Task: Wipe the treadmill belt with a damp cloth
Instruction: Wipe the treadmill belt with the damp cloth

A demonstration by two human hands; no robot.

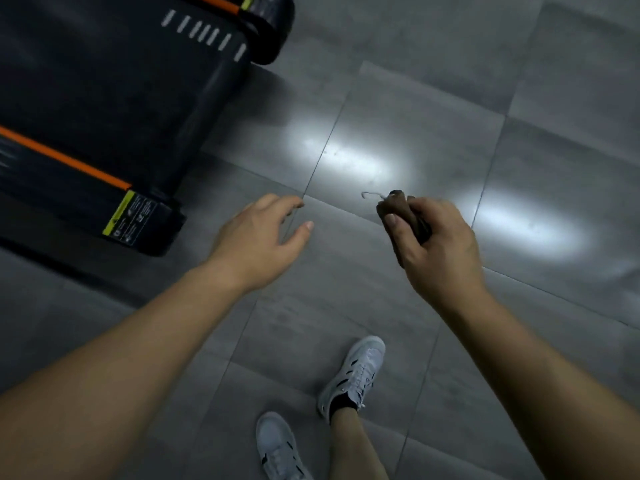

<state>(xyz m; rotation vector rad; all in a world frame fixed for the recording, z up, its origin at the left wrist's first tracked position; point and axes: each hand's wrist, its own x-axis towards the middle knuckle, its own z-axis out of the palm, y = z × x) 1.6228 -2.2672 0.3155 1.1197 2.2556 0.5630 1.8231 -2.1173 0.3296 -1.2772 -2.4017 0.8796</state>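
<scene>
Fingers (398,233) of the right hand (440,247) curled round a balled-up brown cloth (394,206)
Meanwhile the left hand (263,237) hangs loose, fingers apart, over the floor tiles (433,109); treadmill belt (104,91) is up-left, well apart from the cloth.

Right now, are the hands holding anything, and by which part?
The right hand grips a bunched brown cloth, one end poking out; the left hand holds nothing.

Black, orange and grey under your eyes.
Your treadmill belt (104,81) is black, edged by an orange stripe (65,157) that ends at a yellow label (119,213) beside black panels with white print. A row of pale grey dashes (204,32) patterns the black frame. Your cloth (398,209) is dark brown. The floor (415,116) is grey tile with thin dark joints, and your shoes (356,372) are pale grey with black slits.
</scene>
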